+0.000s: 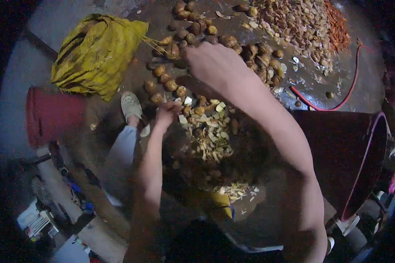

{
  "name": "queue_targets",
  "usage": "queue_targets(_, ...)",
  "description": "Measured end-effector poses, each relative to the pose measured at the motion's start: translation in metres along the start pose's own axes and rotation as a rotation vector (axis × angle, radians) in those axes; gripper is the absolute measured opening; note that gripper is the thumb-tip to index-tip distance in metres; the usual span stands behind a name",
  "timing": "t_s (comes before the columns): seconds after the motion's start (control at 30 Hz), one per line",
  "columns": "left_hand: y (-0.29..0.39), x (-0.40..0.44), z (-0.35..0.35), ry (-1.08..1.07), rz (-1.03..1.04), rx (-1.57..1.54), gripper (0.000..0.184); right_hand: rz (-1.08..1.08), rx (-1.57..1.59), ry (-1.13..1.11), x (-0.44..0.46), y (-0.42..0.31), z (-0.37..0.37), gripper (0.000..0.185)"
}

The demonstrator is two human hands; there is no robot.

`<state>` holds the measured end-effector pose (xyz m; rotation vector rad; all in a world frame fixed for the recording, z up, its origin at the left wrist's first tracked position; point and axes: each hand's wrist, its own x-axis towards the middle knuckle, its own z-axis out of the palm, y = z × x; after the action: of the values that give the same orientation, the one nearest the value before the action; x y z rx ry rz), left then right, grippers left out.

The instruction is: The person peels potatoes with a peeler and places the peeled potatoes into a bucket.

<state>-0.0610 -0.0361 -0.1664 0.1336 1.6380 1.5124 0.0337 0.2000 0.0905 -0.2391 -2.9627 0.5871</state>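
My right hand (pixel 213 61) reaches out, back up, over whole unpeeled potatoes (pixel 195 27) scattered on the wet floor. Its fingers are tucked beneath it and hidden, so a grip on a potato cannot be made out. Nearer to me, my left hand (pixel 166 115) is closed, with its fingers curled beside pale cut pieces (pixel 213 127). Whatever is in those fingers is too small and dark to name. Just beyond the left hand lie several brown potatoes (pixel 164 78). Another group of potatoes (pixel 263 57) lies to the right of my right hand.
A yellow woven sack (pixel 98 55) and a red bucket (pixel 52 116) are at left. Peelings (pixel 294 26) are heaped at the back right beside orange scraps (pixel 335 26). A red hose (pixel 353 83) curves near a large dark red tub (pixel 338 149). A clog (pixel 131 106) stands beside my left hand.
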Motion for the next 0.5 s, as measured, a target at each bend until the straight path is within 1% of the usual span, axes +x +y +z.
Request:
queue_targets(0.03, -0.006, 0.003, -0.002, 0.002, -0.006, 0.015, 0.015, 0.057, 0.024, -0.043, -0.002, 0.009, 0.004, 0.017)
queue_targets(0.1, -0.002, -0.002, 0.010, 0.134, -0.116, 0.134, 0.017, 0.100, 0.046, -0.023, -0.018, 0.027, 0.015, 0.018)
queue_targets(0.17, -0.007, 0.014, 0.003, 0.102, -0.127, 0.196, 0.018, 0.119, 0.059, 0.008, -0.028, 0.051, 0.027, 0.020)
queue_targets(0.2, -0.013, 0.016, -0.002, 0.064, -0.157, 0.249, 0.019, 0.155, 0.054, -0.082, -0.038, 0.062, 0.034, 0.022)
queue_targets(0.23, -0.001, 0.011, 0.012, 0.152, -0.132, 0.269, 0.020, 0.193, 0.049, -0.178, -0.050, 0.069, 0.041, 0.024)
queue_targets(0.27, -0.003, 0.015, 0.011, 0.146, -0.139, 0.280, 0.020, 0.204, 0.057, -0.177, -0.060, 0.070, 0.042, 0.024)
queue_targets(0.33, -0.008, 0.027, 0.001, 0.045, -0.187, 0.355, 0.037, 0.325, 0.186, -0.192, -0.070, 0.069, 0.045, 0.050)
queue_targets(0.37, -0.014, 0.028, -0.004, 0.032, -0.174, 0.367, 0.039, 0.397, 0.243, -0.300, -0.070, 0.070, 0.049, 0.055)
queue_targets(0.4, -0.011, 0.019, 0.000, 0.050, -0.184, 0.378, 0.039, 0.387, 0.264, -0.305, -0.074, 0.068, 0.056, 0.055)
queue_targets(0.47, 0.008, 0.014, 0.015, 0.109, -0.165, 0.273, 0.038, 0.395, 0.364, -0.127, -0.080, 0.066, 0.070, 0.053)
queue_targets(0.5, 0.000, 0.016, 0.005, 0.057, -0.142, 0.261, 0.037, 0.392, 0.437, -0.023, -0.081, 0.069, 0.077, 0.052)
